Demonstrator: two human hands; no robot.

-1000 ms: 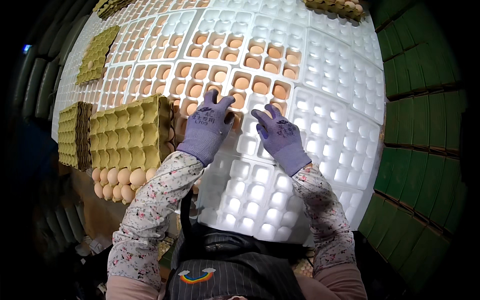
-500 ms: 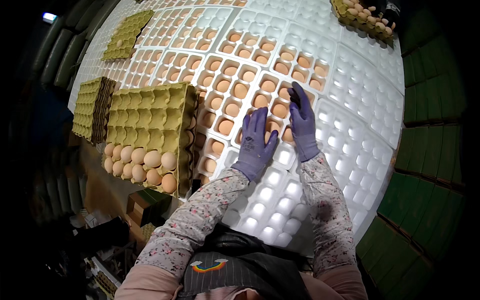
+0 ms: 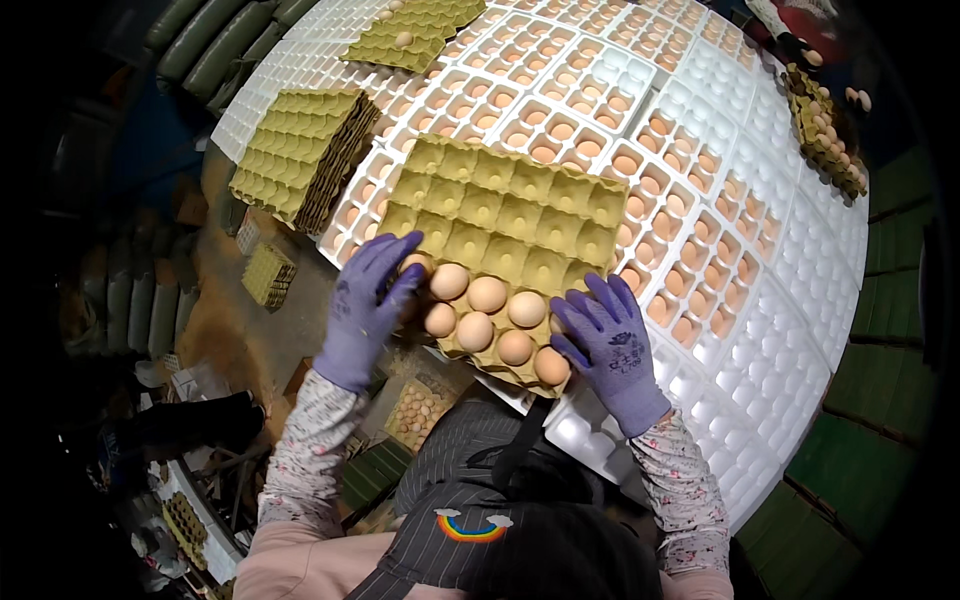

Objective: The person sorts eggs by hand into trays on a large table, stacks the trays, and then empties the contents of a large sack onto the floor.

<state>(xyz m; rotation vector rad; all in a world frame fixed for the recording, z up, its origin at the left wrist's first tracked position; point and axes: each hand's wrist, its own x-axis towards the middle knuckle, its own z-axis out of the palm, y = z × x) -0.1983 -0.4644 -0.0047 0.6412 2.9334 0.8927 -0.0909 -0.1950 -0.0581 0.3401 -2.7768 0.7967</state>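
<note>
A yellow-green pulp egg tray (image 3: 495,215) lies on a stack at the table's near edge, with two rows of eggs (image 3: 487,295) along its near side. At its left end, my left hand (image 3: 358,315), in a purple glove, is closed with an egg (image 3: 416,266) showing between thumb and fingers. My right hand (image 3: 615,350), gloved the same, bends its fingers over the right end of the rows, around an egg they mostly hide. To the right, white foam trays (image 3: 745,375) cover the table, several holding brown eggs (image 3: 690,257) in their pockets.
Another pulp tray stack (image 3: 300,150) stands at the left table edge. Farther off lie a pulp tray (image 3: 415,35) with a few eggs and, far right, an egg-filled tray (image 3: 825,130) near another person's sleeve. Green boxes (image 3: 860,420) line the right side. Below left is a box of eggs (image 3: 415,415).
Both my hands have moved from the foam tray leftward to the pulp tray's eggs. My view has turned left, so the pulp tray sits nearer the middle. The foam tray pockets I was at hold eggs.
</note>
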